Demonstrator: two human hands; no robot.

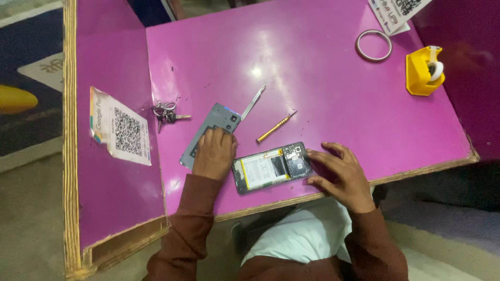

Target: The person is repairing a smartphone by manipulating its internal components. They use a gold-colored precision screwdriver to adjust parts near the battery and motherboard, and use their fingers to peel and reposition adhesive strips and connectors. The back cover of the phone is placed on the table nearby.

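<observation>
Phone (271,167): opened, near table's front edge; right hand (341,174) fingertips steady its end, gripping nothing. Left hand (214,153) flat on back cover (211,127). Step: disassembly; next likely needs screwdriver (276,126).

opened dark smartphone (272,167), back off, white battery and circuit board showing, lying flat near the table's front edge | detached grey-blue rectangular back cover (208,132) flat, just left of it

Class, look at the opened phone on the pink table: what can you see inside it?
Inside the opened phone: a pale battery and a dark circuit board. The right hand covers its right edge; anything beneath the battery is hidden.
</observation>
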